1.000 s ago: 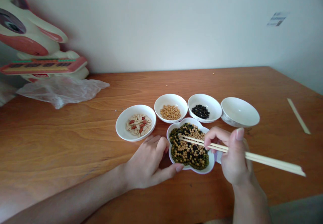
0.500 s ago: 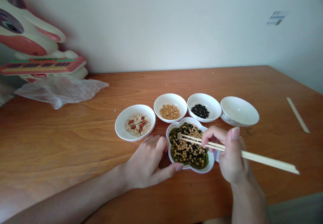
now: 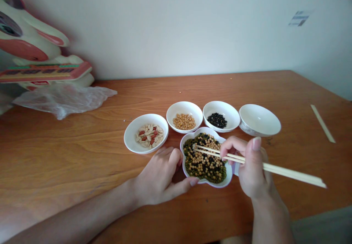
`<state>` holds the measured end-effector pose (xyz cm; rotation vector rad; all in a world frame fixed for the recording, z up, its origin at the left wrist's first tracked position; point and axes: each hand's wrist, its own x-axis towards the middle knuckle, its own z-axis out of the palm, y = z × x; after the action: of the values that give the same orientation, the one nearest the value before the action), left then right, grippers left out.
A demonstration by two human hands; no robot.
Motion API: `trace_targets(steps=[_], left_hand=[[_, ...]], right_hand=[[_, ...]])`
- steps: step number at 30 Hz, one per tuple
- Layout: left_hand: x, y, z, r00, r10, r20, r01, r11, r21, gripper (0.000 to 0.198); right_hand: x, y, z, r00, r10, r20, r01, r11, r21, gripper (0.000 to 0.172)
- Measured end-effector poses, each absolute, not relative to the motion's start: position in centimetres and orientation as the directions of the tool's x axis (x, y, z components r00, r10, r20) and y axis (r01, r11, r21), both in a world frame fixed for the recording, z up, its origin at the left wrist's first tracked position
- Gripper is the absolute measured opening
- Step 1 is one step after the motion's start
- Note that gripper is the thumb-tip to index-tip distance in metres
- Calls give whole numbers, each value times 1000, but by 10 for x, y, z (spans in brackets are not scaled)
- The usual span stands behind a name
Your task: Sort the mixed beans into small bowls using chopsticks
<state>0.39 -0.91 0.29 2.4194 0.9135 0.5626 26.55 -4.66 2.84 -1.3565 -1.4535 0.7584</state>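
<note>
A flower-shaped dish (image 3: 229,173) holds mixed yellow, black and green beans (image 3: 205,159). My left hand (image 3: 158,178) grips its left side, the thumb at the front rim and the curled fingers by the left edge. Chopsticks (image 3: 291,173) are held in my right hand (image 3: 251,165), which is closed around them over the dish's right side. Their tips meet among the beans at the upper left of the dish, at a small pale piece I cannot make out clearly. Behind stand white bowls of peanuts (image 3: 150,136), yellow beans (image 3: 184,121) and black beans (image 3: 217,120).
An empty white bowl (image 3: 260,121) stands at the right end of the row. A pale stick-like strip (image 3: 322,123) lies farther right on the wooden table (image 3: 68,145). At the back left are a crumpled plastic bag (image 3: 66,99) and a cow-shaped toy keyboard (image 3: 46,71).
The whole view has shifted very slightly. Both hands keep their grips, and the chopstick tips stay at nearly the same spot among the beans.
</note>
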Motion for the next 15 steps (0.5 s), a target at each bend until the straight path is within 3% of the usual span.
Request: trace_targets(steps=[8,15], left_hand=[[4,-9,4,692,694,199,491,-654,576,36],[5,-9,4,682,705,193,501,-643,579,38]], right_hand=[[261,-47,34,126,954,272,411,199,-890,86],[265,-49,33,198,937,288,335,211,-918,90]])
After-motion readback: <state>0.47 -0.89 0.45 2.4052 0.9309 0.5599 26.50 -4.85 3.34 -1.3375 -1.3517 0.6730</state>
